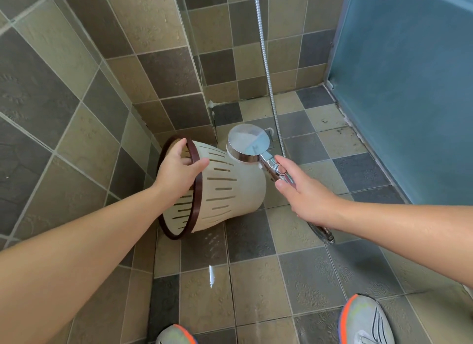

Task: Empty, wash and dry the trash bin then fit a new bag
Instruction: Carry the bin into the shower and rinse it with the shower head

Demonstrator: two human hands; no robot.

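Note:
A cream slotted trash bin [230,190] with a dark brown rim lies tilted on its side above the tiled floor, its mouth facing left toward the wall. My left hand [179,169] grips the brown rim, fingers inside the mouth and thumb outside. My right hand [304,190] holds the chrome handle of a shower head [248,143], whose round face sits just above the bin's base. No water spray is plainly visible.
A metal shower hose [266,61] hangs down the back wall and loops behind my right wrist. A frosted blue glass door [409,87] stands at the right. Tiled walls close the left and back. My two shoes [363,320] stand at the bottom edge on wet floor tiles.

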